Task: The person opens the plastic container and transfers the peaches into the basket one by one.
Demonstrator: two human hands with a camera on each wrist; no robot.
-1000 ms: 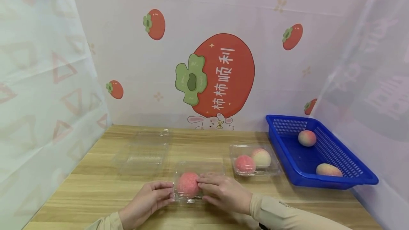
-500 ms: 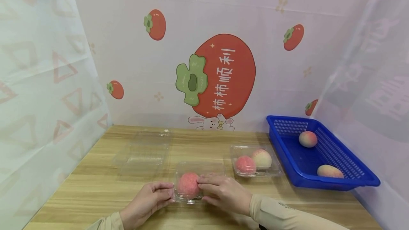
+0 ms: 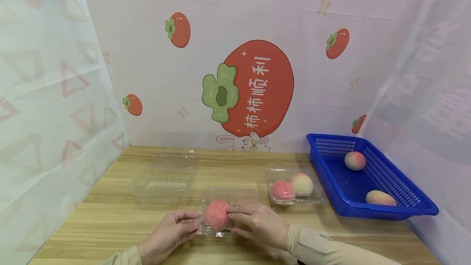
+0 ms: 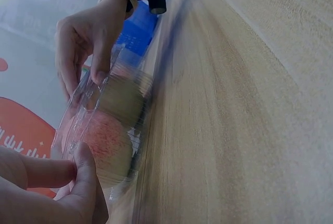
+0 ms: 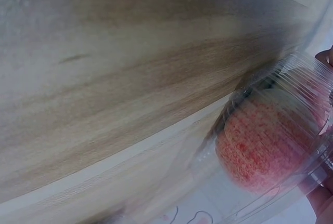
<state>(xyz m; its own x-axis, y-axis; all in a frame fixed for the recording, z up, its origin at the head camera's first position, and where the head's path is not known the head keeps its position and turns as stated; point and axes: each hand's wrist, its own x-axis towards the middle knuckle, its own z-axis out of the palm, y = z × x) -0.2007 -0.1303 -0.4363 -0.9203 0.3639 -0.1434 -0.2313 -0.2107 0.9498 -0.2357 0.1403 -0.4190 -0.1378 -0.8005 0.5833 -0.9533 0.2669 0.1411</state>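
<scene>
A clear plastic clamshell box (image 3: 239,193) sits near the front of the table with its lid over the fruit. Inside it a pink peach (image 3: 217,215) shows on the left; the left wrist view shows a second, paler peach (image 4: 122,99) beside it, which my right hand hides from the head view. With thumb and fingers my left hand (image 3: 173,228) pinches the box's left front edge. My right hand (image 3: 259,222) lies over the right part of the lid, fingers on top, and its thumb (image 4: 101,63) grips the front rim.
Another clear box (image 3: 270,175) with two peaches (image 3: 282,190) stands to the right. Beyond it is a blue basket (image 3: 340,191) holding two more peaches (image 3: 355,160). An open clear box (image 3: 165,179) lies at the back left. Printed sheets wall the table (image 3: 110,216) at back and sides.
</scene>
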